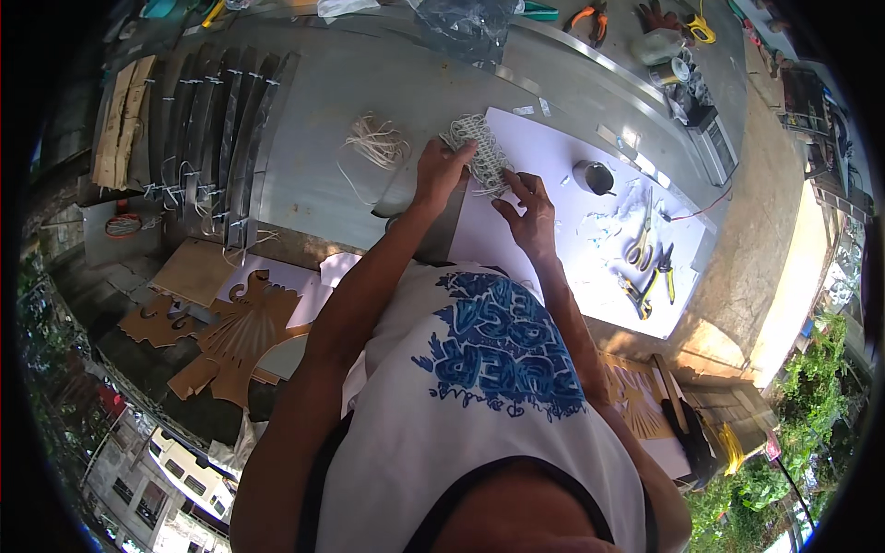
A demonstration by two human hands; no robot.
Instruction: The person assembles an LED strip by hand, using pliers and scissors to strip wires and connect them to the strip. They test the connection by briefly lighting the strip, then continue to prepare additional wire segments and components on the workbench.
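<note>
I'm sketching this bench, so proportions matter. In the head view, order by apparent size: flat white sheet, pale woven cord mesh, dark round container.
Largest to smallest:
1. Flat white sheet
2. Pale woven cord mesh, partly covered by the left hand
3. Dark round container

pale woven piece (487, 166): partly hidden by left hand (441, 175), underside unseen | right hand (532, 217): exact fingertip contact too small to tell | dark plastic bag (466, 29): cut off by top edge | dark cup (596, 178): contents indistinct | white sheet (493, 226): partly covered by right forearm (564, 300) | scraps (604, 227): too small to identify
</note>
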